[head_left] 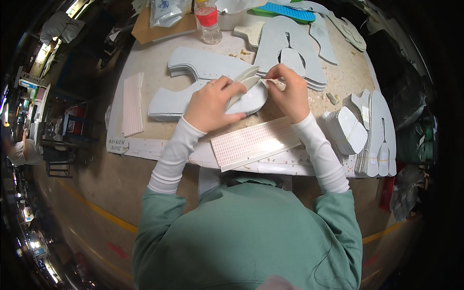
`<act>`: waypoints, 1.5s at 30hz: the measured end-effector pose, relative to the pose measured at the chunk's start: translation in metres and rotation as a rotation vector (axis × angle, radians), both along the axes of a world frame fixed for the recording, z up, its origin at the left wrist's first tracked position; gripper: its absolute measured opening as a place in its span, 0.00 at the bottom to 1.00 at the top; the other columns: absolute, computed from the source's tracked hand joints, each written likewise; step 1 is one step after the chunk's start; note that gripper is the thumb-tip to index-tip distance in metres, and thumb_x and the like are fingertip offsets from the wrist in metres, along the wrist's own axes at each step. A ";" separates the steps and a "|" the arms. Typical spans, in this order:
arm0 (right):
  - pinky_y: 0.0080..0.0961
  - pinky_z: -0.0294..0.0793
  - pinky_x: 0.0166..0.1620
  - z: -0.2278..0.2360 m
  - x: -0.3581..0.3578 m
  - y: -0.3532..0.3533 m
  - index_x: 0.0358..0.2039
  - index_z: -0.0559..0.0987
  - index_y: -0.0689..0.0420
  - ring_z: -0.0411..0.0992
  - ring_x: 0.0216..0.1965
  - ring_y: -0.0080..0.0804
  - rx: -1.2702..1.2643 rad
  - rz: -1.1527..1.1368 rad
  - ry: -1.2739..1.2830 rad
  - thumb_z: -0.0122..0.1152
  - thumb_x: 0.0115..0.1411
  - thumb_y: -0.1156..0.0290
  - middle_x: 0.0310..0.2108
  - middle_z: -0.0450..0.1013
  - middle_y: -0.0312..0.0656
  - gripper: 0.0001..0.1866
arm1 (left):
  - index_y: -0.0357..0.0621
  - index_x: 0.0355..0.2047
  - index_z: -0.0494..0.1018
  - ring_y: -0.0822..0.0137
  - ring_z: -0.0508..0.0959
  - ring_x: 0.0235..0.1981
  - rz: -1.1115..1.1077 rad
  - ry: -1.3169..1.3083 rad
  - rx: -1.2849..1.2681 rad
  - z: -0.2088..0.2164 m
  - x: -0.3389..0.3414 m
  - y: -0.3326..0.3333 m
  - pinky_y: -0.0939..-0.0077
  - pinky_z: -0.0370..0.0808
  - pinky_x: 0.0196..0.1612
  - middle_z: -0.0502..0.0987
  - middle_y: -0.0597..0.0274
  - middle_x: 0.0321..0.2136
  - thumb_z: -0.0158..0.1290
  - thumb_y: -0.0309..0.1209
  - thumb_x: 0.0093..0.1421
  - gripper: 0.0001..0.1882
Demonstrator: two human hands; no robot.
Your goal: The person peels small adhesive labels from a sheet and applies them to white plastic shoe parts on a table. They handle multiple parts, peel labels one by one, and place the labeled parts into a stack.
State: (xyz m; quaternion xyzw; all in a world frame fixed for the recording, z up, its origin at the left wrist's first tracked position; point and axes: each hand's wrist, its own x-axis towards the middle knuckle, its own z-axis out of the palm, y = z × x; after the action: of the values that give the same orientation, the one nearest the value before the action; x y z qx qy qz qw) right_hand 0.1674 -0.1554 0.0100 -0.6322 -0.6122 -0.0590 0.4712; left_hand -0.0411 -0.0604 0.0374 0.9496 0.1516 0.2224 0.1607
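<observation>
A stack of pale grey, U-shaped shoe upper pieces [208,64] lies on the table before me. My left hand [212,104] holds up several layers at the stack's near right end, thumb below and fingers on top, so the layers fan apart. My right hand [291,93] pinches with thumb and forefinger at the edge of the lifted layers; whether anything small is between the fingertips is too fine to see. Just below the hands lies a sheet of small labels [256,143] with rows of pinkish print, near the table's front edge.
Another label sheet [133,104] lies at the left. Farther back stand a clear bottle with a red band [208,21] and a cardboard box [159,30]. More upper pieces [270,41] lie behind my right hand, and tied bundles of pieces [347,130] sit at the right.
</observation>
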 end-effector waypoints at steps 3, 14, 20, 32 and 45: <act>0.22 0.76 0.36 0.005 0.003 -0.003 0.33 0.73 0.60 0.79 0.32 0.29 -0.066 0.026 0.280 0.64 0.47 0.86 0.34 0.72 0.41 0.13 | 0.50 0.46 0.73 0.61 0.77 0.29 0.066 -0.020 -0.268 0.002 -0.003 0.012 0.70 0.75 0.33 0.78 0.60 0.34 0.59 0.31 0.51 0.19; 0.31 0.77 0.35 -0.004 -0.025 0.010 0.34 0.70 0.59 0.77 0.33 0.41 -0.112 0.193 0.089 0.62 0.46 0.86 0.34 0.68 0.45 0.15 | 0.58 0.41 0.76 0.56 0.78 0.36 0.068 -0.005 0.105 -0.005 -0.004 -0.003 0.63 0.76 0.36 0.71 0.61 0.32 0.69 0.40 0.43 0.23; 0.22 0.77 0.37 0.005 -0.003 0.003 0.31 0.73 0.61 0.76 0.32 0.31 -0.062 0.044 0.169 0.65 0.46 0.86 0.34 0.69 0.42 0.13 | 0.55 0.42 0.75 0.60 0.78 0.30 0.016 0.041 -0.024 -0.001 -0.007 0.005 0.66 0.75 0.33 0.74 0.60 0.30 0.65 0.34 0.47 0.20; 0.20 0.78 0.37 -0.018 -0.020 0.009 0.32 0.73 0.61 0.78 0.33 0.25 -0.176 0.179 0.219 0.66 0.49 0.84 0.35 0.69 0.37 0.12 | 0.52 0.39 0.76 0.54 0.79 0.30 0.142 0.000 0.034 -0.007 0.002 -0.001 0.65 0.77 0.34 0.75 0.54 0.33 0.60 0.34 0.51 0.13; 0.22 0.78 0.39 -0.002 -0.006 0.002 0.32 0.73 0.57 0.74 0.36 0.26 -0.258 0.294 0.499 0.63 0.47 0.86 0.36 0.67 0.38 0.14 | 0.49 0.35 0.73 0.51 0.79 0.28 0.182 0.005 -0.063 -0.001 0.001 0.004 0.64 0.76 0.33 0.75 0.57 0.32 0.57 0.31 0.50 0.11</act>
State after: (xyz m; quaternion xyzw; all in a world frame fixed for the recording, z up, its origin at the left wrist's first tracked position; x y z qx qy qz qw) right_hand 0.1610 -0.1536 0.0082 -0.5864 -0.5651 0.2450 0.5261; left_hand -0.0399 -0.0562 0.0362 0.9269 0.2447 0.2290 0.1691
